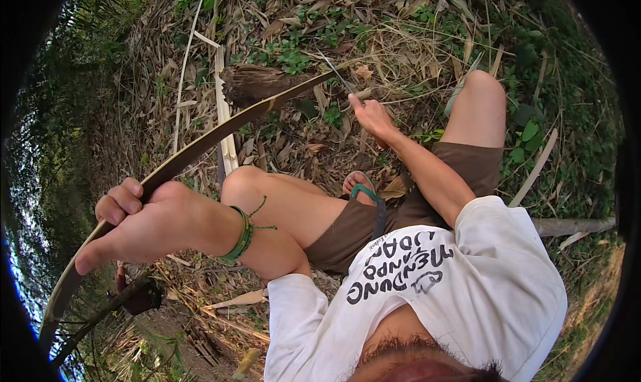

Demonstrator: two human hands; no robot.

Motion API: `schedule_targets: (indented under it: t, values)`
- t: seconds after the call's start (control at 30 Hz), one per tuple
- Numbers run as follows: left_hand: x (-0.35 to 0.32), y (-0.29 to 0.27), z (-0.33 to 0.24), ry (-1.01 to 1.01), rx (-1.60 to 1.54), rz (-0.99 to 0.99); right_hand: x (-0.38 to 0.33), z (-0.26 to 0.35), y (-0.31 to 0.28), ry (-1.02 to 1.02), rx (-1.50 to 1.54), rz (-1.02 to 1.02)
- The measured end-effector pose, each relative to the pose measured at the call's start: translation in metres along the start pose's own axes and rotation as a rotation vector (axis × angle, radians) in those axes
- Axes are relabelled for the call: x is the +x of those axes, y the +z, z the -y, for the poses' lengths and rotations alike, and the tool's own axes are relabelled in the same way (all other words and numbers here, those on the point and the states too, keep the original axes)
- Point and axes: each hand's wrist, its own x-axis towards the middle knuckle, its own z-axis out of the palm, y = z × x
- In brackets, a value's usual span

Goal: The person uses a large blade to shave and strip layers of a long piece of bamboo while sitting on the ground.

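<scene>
Bamboo strip (200, 142), long and curved, is running diagonally from the lower left, near the person's left hand (137, 225), up to the right hand (372, 115). The left hand is closing around the strip's lower stretch, fingers wrapped over it. The right hand is gripping a thin knife (337, 74) whose blade is meeting the strip's far end. Judging by the pale slats (224, 125) and shavings lying on the leaf-littered ground (400, 35), the shaving seems to be well under way, though the strip is still looking dark and rough along most of its length. Its long axis is pointing away from the seated person, up and rightward.
</scene>
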Motion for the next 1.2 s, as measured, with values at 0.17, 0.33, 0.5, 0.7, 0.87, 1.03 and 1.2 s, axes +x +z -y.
schedule_targets:
  t: [0.17, 0.33, 0.5, 0.7, 0.87, 1.03, 1.2]
  values:
    - [0.006, -0.011, -0.001, -0.041, -0.061, 0.014, -0.081, 0.076, -0.019, -0.286, 0.159, 0.104]
    - [0.007, -0.003, -0.004, -0.113, -0.028, 0.013, -0.004, -0.035, 0.011, -0.009, 0.016, -0.036]
    - [-0.005, 0.006, 0.003, -0.119, -0.049, 0.025, 0.028, -0.07, -0.007, 0.209, -0.071, -0.015]
    - [0.018, -0.011, -0.005, -0.038, -0.012, -0.027, -0.047, 0.038, 0.008, -0.188, 0.101, 0.079]
    - [-0.003, 0.01, 0.001, -0.162, -0.054, -0.019, 0.015, -0.08, -0.003, 0.135, 0.021, -0.186]
    - [0.026, -0.021, 0.008, -0.051, 0.01, -0.062, 0.028, -0.054, 0.006, 0.385, -0.043, 0.107]
    - [0.021, -0.001, 0.015, -0.176, -0.131, 0.0, 0.035, -0.074, 0.022, 0.46, 0.41, 0.071]
